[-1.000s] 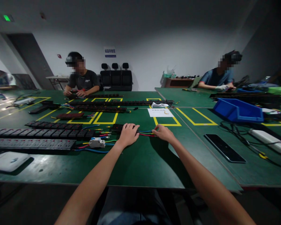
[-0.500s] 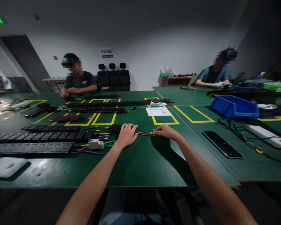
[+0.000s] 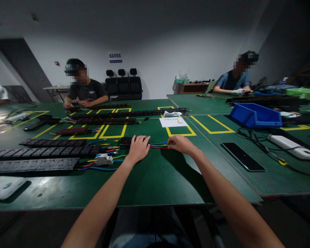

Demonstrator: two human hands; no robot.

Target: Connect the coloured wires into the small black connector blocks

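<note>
While the right hand (image 3: pixel 181 144) pinched the ends of thin blue, green and red wires (image 3: pixel 158 145), the left hand (image 3: pixel 137 150) lay over a black rectangular plastic block (image 3: pixel 124 140) on the green table (image 3: pixel 155 187), its grip unclear. Neither had noticeably shifted, so wire handling apparently continued.

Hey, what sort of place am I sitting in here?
Probably an electrical assembly workshop: socket strips and coloured wires lie on a green table marked with yellow outlines, and co-workers sit along it.
</note>
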